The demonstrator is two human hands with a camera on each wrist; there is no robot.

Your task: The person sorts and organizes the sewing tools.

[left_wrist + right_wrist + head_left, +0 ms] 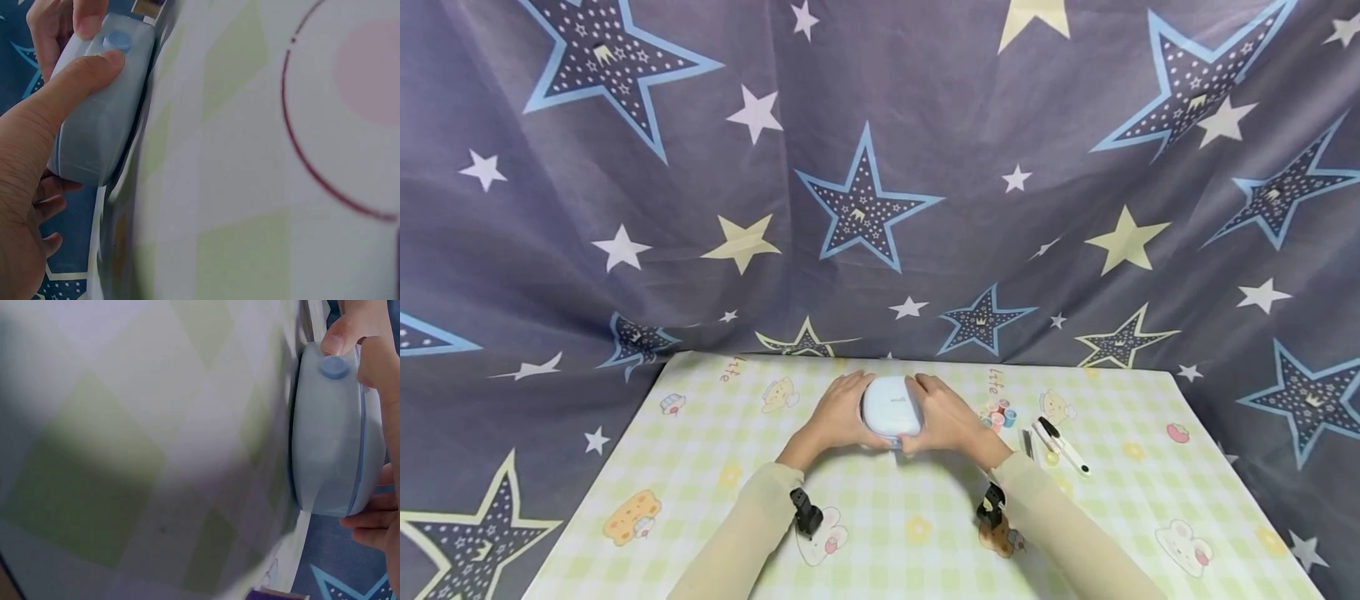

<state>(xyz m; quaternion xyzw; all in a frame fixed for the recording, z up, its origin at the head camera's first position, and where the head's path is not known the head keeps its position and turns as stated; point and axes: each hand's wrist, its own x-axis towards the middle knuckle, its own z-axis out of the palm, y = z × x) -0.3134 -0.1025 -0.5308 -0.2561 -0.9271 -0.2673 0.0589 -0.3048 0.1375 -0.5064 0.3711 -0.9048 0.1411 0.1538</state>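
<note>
Head view: blue case flat, button toward person, long axis unclear

The case looks smooth plastic, the backdrop cloth.

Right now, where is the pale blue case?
In the head view, the pale blue case is held between the left grip and the right grip, toward the far edge of the checked tablecloth, left of the small colored pieces.
</note>
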